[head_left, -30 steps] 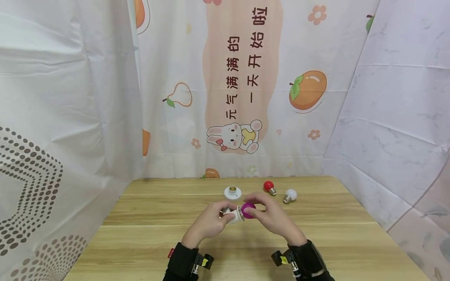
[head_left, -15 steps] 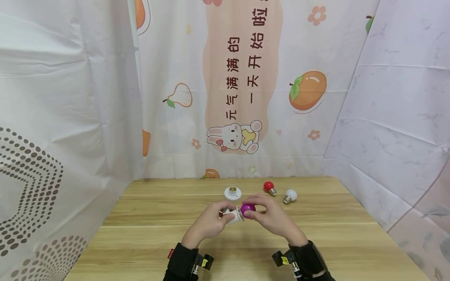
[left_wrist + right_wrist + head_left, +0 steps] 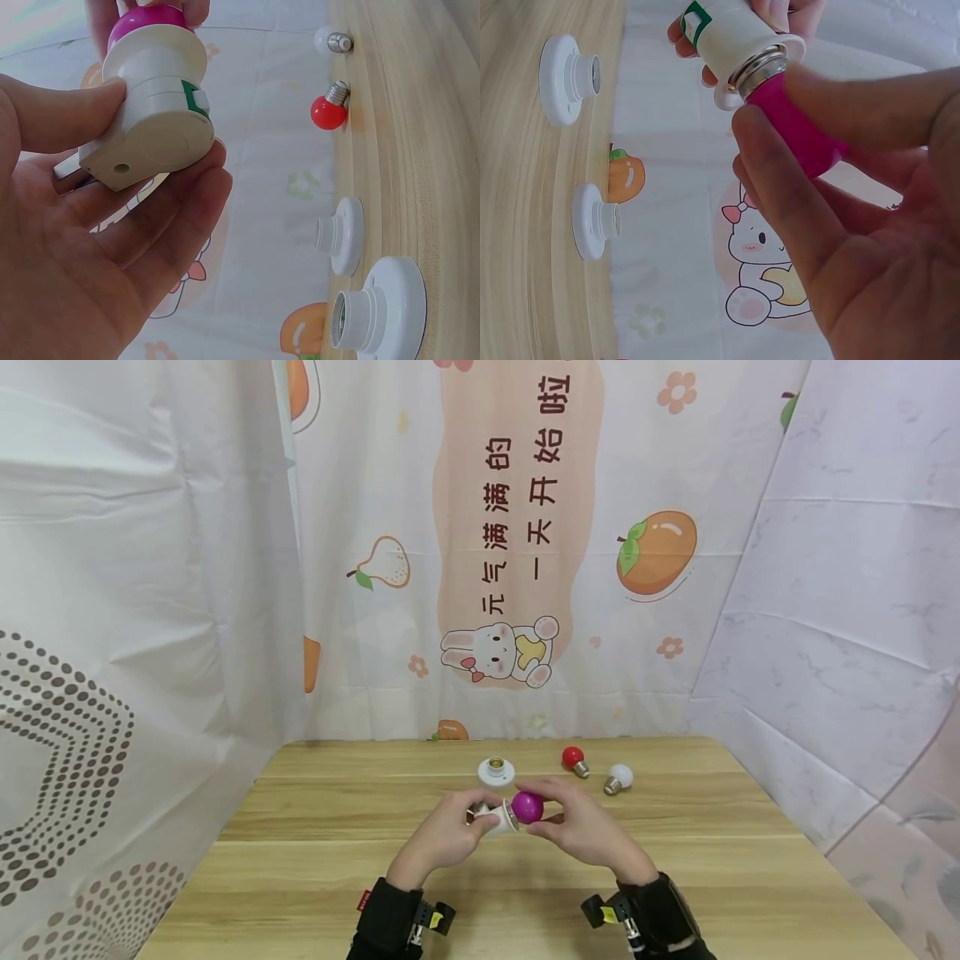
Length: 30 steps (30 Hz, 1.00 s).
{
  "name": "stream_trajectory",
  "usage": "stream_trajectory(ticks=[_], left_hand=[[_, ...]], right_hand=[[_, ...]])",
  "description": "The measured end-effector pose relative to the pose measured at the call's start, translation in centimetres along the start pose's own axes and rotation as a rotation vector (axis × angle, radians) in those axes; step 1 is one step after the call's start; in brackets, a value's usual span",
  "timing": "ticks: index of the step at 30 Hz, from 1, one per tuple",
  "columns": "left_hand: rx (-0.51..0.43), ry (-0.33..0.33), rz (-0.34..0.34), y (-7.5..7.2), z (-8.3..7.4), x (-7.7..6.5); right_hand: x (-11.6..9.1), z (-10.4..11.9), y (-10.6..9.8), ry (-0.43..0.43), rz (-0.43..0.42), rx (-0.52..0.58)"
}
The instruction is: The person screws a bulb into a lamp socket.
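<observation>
A white lamp socket (image 3: 161, 112) with a green-edged switch is held in my left hand (image 3: 446, 833), thumb on one side and fingers under it. Its mouth faces right, toward a purple light bulb (image 3: 527, 807). My right hand (image 3: 587, 828) has its thumb and fingertips around the bulb's globe. In the right wrist view, the bulb's metal base (image 3: 763, 73) sits at the socket's mouth, part of it showing outside the rim. The two hands meet over the middle of the table.
A round white lamp base (image 3: 496, 772) stands on the wooden table (image 3: 337, 860); the left wrist view shows a second white base (image 3: 394, 311). At the back right lie a red bulb (image 3: 573, 757) and a white bulb (image 3: 620, 776). A printed curtain (image 3: 375, 635) hangs behind.
My right fingers have shifted around the purple bulb, exposing more of its globe. My left hand and the socket stay nearly still.
</observation>
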<state>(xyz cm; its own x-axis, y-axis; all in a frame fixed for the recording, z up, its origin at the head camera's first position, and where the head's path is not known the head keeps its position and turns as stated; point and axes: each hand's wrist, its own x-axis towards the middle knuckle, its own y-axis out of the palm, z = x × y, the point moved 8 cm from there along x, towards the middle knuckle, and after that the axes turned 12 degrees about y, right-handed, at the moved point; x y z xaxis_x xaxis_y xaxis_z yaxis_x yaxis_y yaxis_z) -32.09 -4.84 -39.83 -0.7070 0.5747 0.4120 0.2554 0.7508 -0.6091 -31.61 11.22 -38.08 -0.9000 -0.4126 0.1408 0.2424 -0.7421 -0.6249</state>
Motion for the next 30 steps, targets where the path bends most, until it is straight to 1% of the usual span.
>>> stream_trajectory(ticks=[10,21,26,30], left_hand=[[0.006,0.005,-0.004,-0.03,0.05,0.03],[0.001,-0.010,-0.007,-0.08,0.05,0.01],[0.001,-0.002,-0.007,-0.08,-0.03,0.05],[0.005,0.000,-0.007,-0.10,-0.09,0.05]], right_hand=[[-0.13,0.11,-0.11,0.005,0.000,-0.022],[-0.12,-0.09,-0.18,0.009,-0.004,-0.001],[-0.01,-0.25,-0.11,0.032,0.000,0.024],[0.12,-0.57,0.01,0.067,0.010,0.048]])
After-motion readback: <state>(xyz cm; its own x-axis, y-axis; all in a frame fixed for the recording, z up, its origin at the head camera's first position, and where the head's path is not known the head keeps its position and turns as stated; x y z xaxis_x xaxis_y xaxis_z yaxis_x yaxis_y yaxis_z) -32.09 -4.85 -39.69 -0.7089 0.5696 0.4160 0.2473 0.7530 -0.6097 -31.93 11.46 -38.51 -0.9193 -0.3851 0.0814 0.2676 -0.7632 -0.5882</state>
